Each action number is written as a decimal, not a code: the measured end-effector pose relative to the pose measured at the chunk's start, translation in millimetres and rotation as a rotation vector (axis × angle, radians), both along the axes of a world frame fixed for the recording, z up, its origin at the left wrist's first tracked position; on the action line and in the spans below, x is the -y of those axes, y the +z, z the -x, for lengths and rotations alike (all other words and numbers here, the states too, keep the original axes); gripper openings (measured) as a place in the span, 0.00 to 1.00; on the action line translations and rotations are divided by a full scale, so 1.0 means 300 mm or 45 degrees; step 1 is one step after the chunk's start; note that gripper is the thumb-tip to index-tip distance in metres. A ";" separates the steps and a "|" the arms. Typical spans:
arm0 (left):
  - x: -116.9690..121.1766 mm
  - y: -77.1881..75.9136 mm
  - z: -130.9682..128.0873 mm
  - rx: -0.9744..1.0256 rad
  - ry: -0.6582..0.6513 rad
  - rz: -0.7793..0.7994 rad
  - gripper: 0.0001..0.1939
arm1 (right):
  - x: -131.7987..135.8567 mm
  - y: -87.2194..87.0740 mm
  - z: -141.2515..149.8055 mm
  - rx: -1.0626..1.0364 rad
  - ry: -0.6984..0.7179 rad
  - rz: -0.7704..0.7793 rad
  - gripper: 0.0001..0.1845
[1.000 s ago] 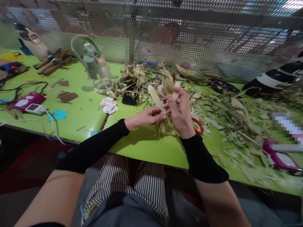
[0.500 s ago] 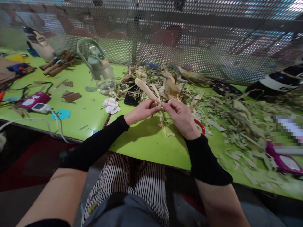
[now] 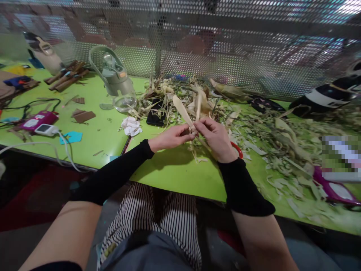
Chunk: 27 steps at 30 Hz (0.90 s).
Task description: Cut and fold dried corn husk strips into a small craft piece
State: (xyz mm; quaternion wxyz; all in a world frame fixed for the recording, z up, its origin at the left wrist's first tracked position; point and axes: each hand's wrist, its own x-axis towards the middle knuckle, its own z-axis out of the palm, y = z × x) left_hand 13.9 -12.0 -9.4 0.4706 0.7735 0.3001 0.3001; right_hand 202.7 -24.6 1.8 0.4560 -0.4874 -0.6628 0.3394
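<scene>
Between my hands, above the green table [image 3: 175,173], is a bundle of pale dried corn husk strips [image 3: 181,109]. My left hand [image 3: 174,137] pinches its lower end between thumb and fingers. The fingers of my right hand [image 3: 213,136] close on the same bundle from the other side, a husk strip rising beside them. Fine detail at the fingertips is too small to make out. Under and beside my right hand a red handle loop [image 3: 237,149] shows, the rest of it hidden. Heaped husks and shreds [image 3: 203,98] lie just beyond my hands.
A black phone [image 3: 155,113] lies among husks, near crumpled tissue [image 3: 131,126]. A pale green bottle [image 3: 115,75] stands left at the back; a dark bottle [image 3: 324,98] is at right. A magenta device [image 3: 39,121] sits left. Perforated metal mesh [image 3: 186,41] borders the back.
The husk bundle has tilted more upright, and a second strip now stands spread out beside it. My fingers have shifted slightly on its lower end.
</scene>
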 end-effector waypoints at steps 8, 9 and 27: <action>0.027 0.027 -0.005 -0.125 0.000 -0.020 0.11 | -0.007 -0.012 -0.008 0.047 -0.268 -0.244 0.18; 0.033 0.028 -0.007 -0.133 -0.013 -0.002 0.11 | -0.003 -0.007 -0.007 0.078 -0.266 -0.294 0.18; 0.032 -0.024 -0.045 0.698 0.308 0.636 0.12 | 0.075 0.029 0.045 0.319 -0.104 -0.564 0.17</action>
